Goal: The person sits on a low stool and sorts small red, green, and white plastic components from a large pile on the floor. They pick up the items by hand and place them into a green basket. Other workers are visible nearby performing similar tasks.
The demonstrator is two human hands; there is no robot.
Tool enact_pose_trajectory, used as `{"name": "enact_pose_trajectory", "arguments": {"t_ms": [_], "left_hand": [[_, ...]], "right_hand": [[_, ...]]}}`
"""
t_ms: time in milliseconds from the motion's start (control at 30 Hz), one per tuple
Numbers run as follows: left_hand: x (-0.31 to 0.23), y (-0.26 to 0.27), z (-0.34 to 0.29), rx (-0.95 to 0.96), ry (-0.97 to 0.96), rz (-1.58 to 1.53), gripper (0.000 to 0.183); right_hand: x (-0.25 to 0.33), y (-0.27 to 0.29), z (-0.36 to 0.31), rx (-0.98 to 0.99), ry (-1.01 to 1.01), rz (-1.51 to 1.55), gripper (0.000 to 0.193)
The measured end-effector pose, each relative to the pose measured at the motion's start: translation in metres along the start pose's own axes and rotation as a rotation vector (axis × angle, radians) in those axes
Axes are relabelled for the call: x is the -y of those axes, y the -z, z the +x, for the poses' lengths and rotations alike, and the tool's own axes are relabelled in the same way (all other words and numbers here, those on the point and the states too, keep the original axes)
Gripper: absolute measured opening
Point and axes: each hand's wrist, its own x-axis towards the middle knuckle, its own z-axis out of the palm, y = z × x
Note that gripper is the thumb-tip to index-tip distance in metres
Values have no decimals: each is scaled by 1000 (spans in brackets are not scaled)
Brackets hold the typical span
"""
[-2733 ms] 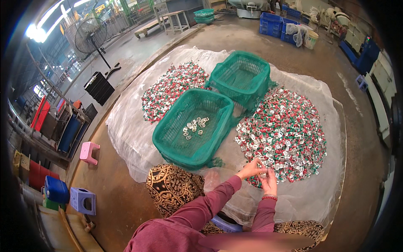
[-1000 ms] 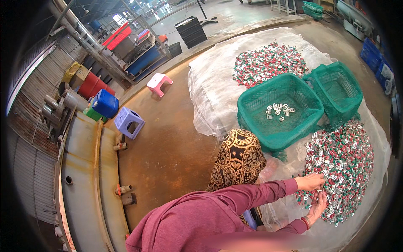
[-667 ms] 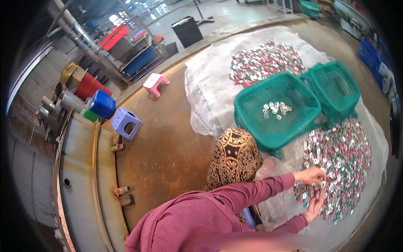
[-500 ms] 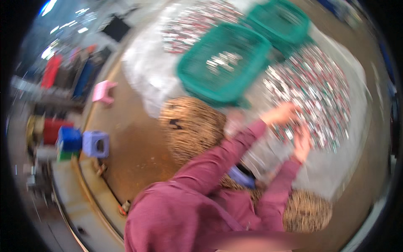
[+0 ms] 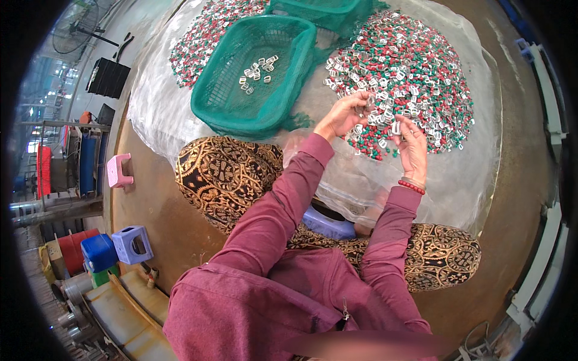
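A heap of small red and green pellets mixed with silver slotted buckles lies in front of me on a pale sheet. Over its near left edge, my left hand is closed, its thumb and fingertips pinching a small silver buckle. My right hand, with a red bead bracelet at the wrist, is closed on another silver buckle at the heap's near side. Left of the heap stands a green basket lined with netting; several loose silver buckles lie in it.
A second green basket stands behind the first, and another pellet heap lies at the far left. The translucent sheet spreads beneath them. Leftward on the floor are a pink stool, a purple stool and a blue container.
The view has shifted and sharpened from a blur. Both hands remain at the heap's near edge, with a buckle now plainly visible in the right fingers.
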Motion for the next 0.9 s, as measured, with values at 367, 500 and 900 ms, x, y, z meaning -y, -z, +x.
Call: {"name": "enact_pose_trajectory", "arguments": {"t_ms": [367, 500, 900], "left_hand": [[33, 37, 14, 101, 32, -939, 28], [-72, 21, -28, 305, -486, -1226, 59], [112, 83, 91, -172, -74, 1925, 70]], "right_hand": [[2, -37, 18, -135, 569, -805, 17], [-6, 24, 39, -360, 245, -494, 32], [-128, 123, 91, -273, -74, -1289, 117]]}}
